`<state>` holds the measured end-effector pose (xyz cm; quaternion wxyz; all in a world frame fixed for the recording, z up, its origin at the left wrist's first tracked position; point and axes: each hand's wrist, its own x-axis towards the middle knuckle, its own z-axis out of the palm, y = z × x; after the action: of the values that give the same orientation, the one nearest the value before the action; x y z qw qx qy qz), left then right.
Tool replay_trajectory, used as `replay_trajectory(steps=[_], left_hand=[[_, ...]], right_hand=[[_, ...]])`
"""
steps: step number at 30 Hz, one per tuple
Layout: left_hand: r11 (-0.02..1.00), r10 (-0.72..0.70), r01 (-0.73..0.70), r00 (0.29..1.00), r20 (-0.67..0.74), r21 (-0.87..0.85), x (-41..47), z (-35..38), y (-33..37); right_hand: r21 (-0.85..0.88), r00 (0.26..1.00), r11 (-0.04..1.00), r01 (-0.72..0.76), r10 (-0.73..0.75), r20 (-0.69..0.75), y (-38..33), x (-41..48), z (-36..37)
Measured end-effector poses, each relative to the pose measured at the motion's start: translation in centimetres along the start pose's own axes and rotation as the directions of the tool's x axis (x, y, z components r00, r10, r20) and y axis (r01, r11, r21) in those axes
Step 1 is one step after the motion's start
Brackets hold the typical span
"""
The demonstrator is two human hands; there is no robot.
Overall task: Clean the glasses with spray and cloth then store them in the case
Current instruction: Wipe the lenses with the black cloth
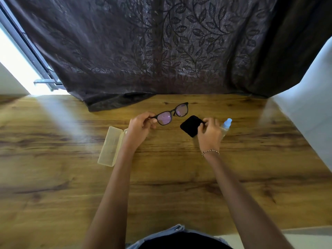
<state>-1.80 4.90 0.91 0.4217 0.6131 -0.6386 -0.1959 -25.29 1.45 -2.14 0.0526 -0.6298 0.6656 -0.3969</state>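
Black-framed glasses (pixel 172 113) with purplish lenses are held above the wooden table (pixel 161 177). My left hand (pixel 141 127) pinches them at their left end. A black square cloth (pixel 190 125) lies to the right of the glasses, and my right hand (pixel 210 132) pinches its right edge. Just behind my right hand lies a clear spray bottle (pixel 226 125) with a pale blue cap, partly hidden by the hand. A translucent yellowish case (pixel 110 146) lies open on the table, left of my left forearm, which covers part of it.
A dark leaf-patterned curtain (pixel 161 51) hangs behind the table and drapes onto its far edge. A white wall (pixel 309 108) borders the table on the right. A bright window frame (pixel 27 51) is at the far left.
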Motion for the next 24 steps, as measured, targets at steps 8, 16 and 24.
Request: replay_trajectory(steps=[8, 16, 24], left_hand=[[1.0, 0.003, -0.004, 1.0, 0.027, 0.004, -0.1, -0.2, 0.1], [1.0, 0.002, -0.002, 1.0, -0.001, -0.016, 0.1, -1.0, 0.3], [0.997, -0.032, 0.033, 0.999, 0.017, -0.064, -0.1, -0.9, 0.8]], right_hand=[[-0.11, 0.81, 0.846, -0.522, 0.532, 0.248, -0.5, 2.3, 2.9], [0.171, 0.752, 0.75, -0.639, 0.562, 0.344, -1.5, 2.6, 1.2], [0.519, 0.996, 0.853, -0.051, 0.084, -0.04, -7.4, -0.4, -2.1]])
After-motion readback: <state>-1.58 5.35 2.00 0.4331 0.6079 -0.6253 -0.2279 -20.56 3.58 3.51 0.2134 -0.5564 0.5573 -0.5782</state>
